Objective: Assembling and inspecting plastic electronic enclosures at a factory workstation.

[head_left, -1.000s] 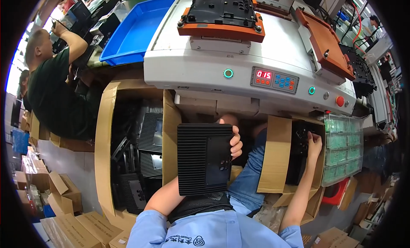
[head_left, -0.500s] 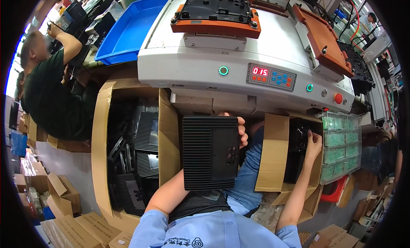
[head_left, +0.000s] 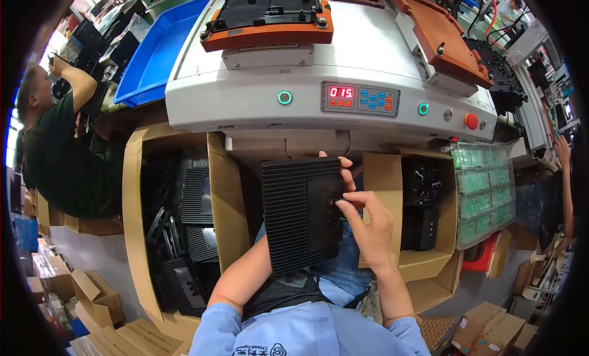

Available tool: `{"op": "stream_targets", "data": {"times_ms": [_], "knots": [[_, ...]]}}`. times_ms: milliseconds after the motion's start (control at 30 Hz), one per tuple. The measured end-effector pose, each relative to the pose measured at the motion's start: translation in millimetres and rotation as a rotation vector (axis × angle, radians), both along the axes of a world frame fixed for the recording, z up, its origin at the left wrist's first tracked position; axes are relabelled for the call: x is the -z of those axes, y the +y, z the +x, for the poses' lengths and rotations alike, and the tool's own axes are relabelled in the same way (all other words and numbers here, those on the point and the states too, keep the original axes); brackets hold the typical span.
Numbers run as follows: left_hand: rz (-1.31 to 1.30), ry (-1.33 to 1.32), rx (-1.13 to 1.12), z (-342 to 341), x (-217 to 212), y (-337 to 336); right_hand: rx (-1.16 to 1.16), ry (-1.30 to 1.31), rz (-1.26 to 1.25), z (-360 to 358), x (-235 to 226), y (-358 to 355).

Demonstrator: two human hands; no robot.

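A black finned metal housing panel is held upright before my chest, its ribbed face toward me. My left hand grips it from behind, with fingers curled over its upper right edge. At the panel's right side, by a row of small holes, my right hand pinches thumb and forefinger together. Whatever is between those fingertips is dark and too small to make out. Left of the panel, an open carton contains more finned panels. To the right stands another carton with small black parts inside.
Ahead runs a white machine with lit buttons, a control panel and orange fixtures. A blue tray sits at far left, near a seated person. Clear compartment trays of green parts stand right of the cartons.
My right hand has come out of the right carton and over to the panel's right side. The panel has turned slightly in my left hand. My view has shifted a little right.
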State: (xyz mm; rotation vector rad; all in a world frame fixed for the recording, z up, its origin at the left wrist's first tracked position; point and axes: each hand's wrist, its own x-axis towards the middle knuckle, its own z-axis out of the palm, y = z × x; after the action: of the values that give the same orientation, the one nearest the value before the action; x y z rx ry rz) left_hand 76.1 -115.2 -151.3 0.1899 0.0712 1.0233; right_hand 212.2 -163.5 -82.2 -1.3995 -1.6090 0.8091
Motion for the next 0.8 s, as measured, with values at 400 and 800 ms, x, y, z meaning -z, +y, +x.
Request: {"op": "stream_targets", "data": {"times_ms": [400, 800], "knots": [[0.099, 0.09, -0.015, -3, 5, 5, 0.001, -0.137, 0.156, -6, 16, -2], [0.054, 0.296, 0.056, 7, 1, 0, 0.01, 0.722, -0.483, 1, 52, -12]]}}
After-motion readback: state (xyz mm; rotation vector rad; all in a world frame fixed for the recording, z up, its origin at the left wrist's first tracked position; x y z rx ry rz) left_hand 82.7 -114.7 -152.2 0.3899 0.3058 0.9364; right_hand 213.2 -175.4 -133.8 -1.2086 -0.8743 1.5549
